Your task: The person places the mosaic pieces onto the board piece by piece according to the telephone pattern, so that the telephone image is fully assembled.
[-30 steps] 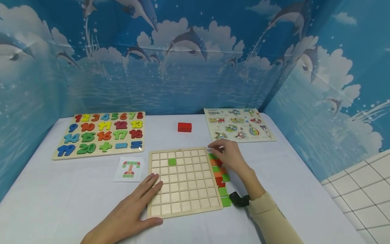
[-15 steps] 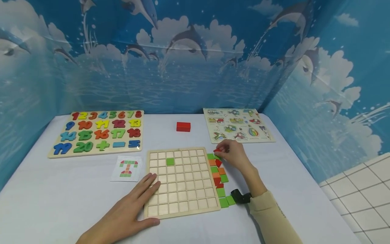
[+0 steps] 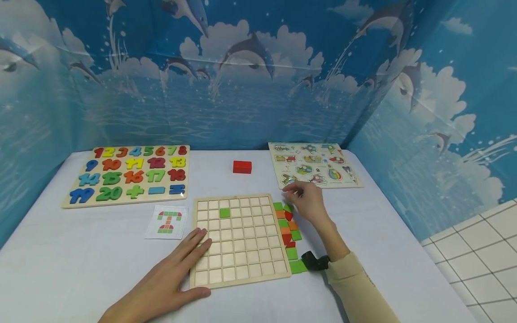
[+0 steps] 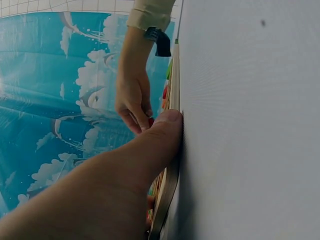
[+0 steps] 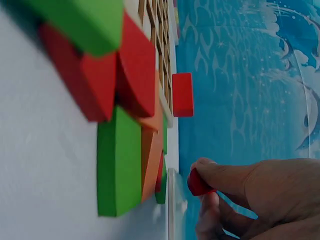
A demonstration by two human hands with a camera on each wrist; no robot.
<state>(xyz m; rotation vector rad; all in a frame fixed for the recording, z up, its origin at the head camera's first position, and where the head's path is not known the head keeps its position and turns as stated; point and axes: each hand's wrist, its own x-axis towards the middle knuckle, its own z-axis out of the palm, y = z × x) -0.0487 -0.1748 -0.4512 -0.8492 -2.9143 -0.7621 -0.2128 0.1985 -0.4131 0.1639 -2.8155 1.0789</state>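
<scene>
colourful number board [image 3: 145,167], pale picture board [image 3: 323,167], blue dolphin backdrop [image 3: 226,112]

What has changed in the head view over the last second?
The right hand moved right and nearer the person, a red piece showing in its fingers, then back up the view slightly; it still pinches that piece. Whether it already held it a second ago cannot be told. Unchanged: the left hand on the grid board, and its one green tile.

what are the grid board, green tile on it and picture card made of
Grid board: probably wood, matte, given its pale tan colour.
Green tile: perhaps painted wood or plastic, smooth, evenly coloured.
Picture card: likely printed paper, thin, white; coating unclear.
</scene>
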